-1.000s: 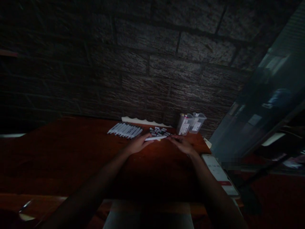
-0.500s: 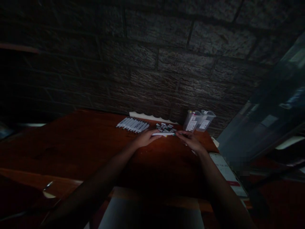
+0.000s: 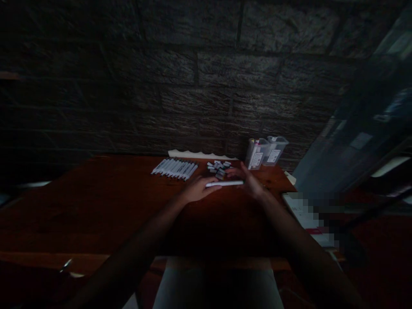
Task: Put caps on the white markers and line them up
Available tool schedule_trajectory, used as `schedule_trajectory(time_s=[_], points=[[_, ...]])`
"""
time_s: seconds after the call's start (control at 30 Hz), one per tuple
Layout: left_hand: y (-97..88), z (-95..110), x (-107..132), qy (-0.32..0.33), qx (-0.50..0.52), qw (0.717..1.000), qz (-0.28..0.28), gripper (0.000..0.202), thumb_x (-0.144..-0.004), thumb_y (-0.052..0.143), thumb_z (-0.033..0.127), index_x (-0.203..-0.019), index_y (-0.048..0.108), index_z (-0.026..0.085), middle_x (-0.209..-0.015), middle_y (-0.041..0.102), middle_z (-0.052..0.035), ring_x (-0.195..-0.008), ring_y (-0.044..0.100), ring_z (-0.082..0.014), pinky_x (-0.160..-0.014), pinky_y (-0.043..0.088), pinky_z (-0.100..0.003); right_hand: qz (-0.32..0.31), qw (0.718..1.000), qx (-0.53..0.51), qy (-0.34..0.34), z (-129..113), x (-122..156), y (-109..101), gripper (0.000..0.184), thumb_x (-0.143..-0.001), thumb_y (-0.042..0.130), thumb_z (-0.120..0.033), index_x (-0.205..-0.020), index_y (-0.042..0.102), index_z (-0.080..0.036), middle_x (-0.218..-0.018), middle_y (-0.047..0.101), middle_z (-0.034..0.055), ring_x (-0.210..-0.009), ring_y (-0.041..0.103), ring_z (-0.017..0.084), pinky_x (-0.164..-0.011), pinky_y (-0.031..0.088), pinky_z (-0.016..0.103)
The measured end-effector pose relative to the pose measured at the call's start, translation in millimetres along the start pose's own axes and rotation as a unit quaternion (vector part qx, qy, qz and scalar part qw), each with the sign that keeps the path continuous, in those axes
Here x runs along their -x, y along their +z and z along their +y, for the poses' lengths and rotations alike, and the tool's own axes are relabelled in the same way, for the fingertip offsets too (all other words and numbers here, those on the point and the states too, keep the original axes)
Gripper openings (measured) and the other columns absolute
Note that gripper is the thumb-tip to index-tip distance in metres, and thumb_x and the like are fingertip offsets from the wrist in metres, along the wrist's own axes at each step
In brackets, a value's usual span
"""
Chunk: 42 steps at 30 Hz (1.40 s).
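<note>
A white marker point(image 3: 225, 183) is pinched in my left hand point(image 3: 198, 189), lying level above the table. The marker's right end reaches close to the palm of my right hand point(image 3: 249, 182); whether they touch I cannot tell. My right hand has its fingers apart, their tips beside a small heap of white and dark marker caps point(image 3: 219, 167). Left of the heap, several white markers point(image 3: 175, 168) lie side by side in a slanted row.
Two clear plastic boxes point(image 3: 273, 156) with white labels stand at the back right, one holding a few markers. A pale strip with a wavy edge point(image 3: 199, 155) runs along the stone wall point(image 3: 212, 107). A white printed sheet or box point(image 3: 299, 210) lies at the table's right edge.
My right hand has come off the marker's right end and its fingers have spread toward the caps. My left hand keeps the marker. The view has shifted slightly.
</note>
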State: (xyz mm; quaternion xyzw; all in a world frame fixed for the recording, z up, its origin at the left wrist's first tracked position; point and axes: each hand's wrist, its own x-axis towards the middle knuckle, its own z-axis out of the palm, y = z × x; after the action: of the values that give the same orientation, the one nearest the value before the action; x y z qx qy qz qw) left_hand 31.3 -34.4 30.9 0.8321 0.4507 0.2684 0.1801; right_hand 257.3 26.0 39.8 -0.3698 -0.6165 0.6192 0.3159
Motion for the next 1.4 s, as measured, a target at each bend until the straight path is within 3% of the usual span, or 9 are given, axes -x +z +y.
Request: schedule_trajectory(time_s=[0.2,0.47,0.63,0.8,0.97,1.07,1.23,1.4], points=[[7.9,12,-2,0.011,0.014,1.0,-0.025,0.033,-0.096,0.047,0.046,-0.107,0.066,0.021,-0.098,0.071,-0.0024,-0.089,0.066,-0.0174,-0.08,0.047,-0.025,-0.025,0.992,-0.121,0.02,-5,0,7,0.08,-0.087,0.021,-0.075,-0.099,0.071,-0.015,-0.088,0.071,0.0102,-0.083,0.062,0.02,-0.074,0.046,0.029],[21.1,6,0,0.0,-0.011,1.0,0.007,0.037,-0.095,0.049,0.048,-0.114,0.067,0.021,-0.109,0.072,-0.0054,-0.092,0.068,-0.0199,-0.083,0.051,-0.027,0.032,0.992,-0.108,-0.051,8,-11,14,0.06,-0.089,0.033,-0.064,-0.081,0.068,-0.016,-0.073,0.067,0.0063,-0.073,0.059,0.018,-0.072,0.044,0.029],[14.7,1,3,-0.003,-0.046,0.999,0.006,0.037,-0.094,0.05,0.046,-0.113,0.068,0.02,-0.108,0.073,-0.0059,-0.088,0.069,-0.0193,-0.082,0.053,-0.027,0.031,0.991,-0.112,-0.063,13,-15,18,0.044,-0.086,0.046,-0.054,-0.068,0.06,-0.017,-0.069,0.061,0.0021,-0.067,0.053,0.013,-0.071,0.042,0.027],[6.5,-3,2,-0.017,-0.042,0.998,0.034,0.036,-0.095,0.049,0.044,-0.115,0.067,0.02,-0.111,0.073,-0.0046,-0.099,0.068,-0.0196,-0.085,0.052,-0.026,0.111,0.978,-0.162,-0.072,18,-18,25,0.037,-0.078,0.06,-0.053,-0.07,0.059,-0.017,-0.066,0.059,-0.0011,-0.065,0.052,0.011,-0.065,0.041,0.024],[5.0,-8,2,-0.037,-0.034,0.998,0.049,0.034,-0.096,0.047,0.042,-0.107,0.069,0.019,-0.104,0.074,-0.0044,-0.093,0.069,-0.0184,-0.082,0.053,-0.025,0.084,0.99,-0.117,-0.004,18,-11,21,0.038,-0.079,0.065,-0.054,-0.075,0.066,-0.016,-0.072,0.065,0.0011,-0.061,0.053,0.01,-0.055,0.038,0.022],[3.2,-15,1,-0.053,-0.012,0.996,0.077,0.034,-0.095,0.049,0.043,-0.107,0.069,0.017,-0.102,0.073,-0.0055,-0.093,0.068,-0.019,-0.082,0.053,-0.027,0.061,0.994,-0.094,-0.019,15,-7,12,0.034,-0.077,0.07,-0.05,-0.081,0.069,-0.016,-0.066,0.064,-0.0004,-0.054,0.052,0.008,-0.048,0.036,0.02],[1.9,-23,-2,-0.077,0.038,0.989,0.117,0.034,-0.09,0.056,0.044,-0.103,0.069,0.016,-0.099,0.073,-0.006,-0.092,0.068,-0.0195,-0.084,0.054,-0.029,-0.013,0.99,-0.122,-0.063,15,-8,-4,0.032,-0.066,0.083,-0.032,-0.091,0.073,-0.016,-0.075,0.071,0.0006,-0.066,0.063,0.009,-0.065,0.052,0.021],[4.6,-26,-2,-0.069,0.046,0.99,0.115,0.033,-0.087,0.061,0.042,-0.105,0.069,0.016,-0.103,0.073,-0.0064,-0.094,0.067,-0.0201,-0.088,0.053,-0.031,-0.002,0.992,-0.116,-0.056,20,-12,-12,0.029,-0.063,0.084,-0.032,-0.084,0.075,-0.014,-0.072,0.072,0.0018,-0.064,0.064,0.01,-0.066,0.055,0.025]])
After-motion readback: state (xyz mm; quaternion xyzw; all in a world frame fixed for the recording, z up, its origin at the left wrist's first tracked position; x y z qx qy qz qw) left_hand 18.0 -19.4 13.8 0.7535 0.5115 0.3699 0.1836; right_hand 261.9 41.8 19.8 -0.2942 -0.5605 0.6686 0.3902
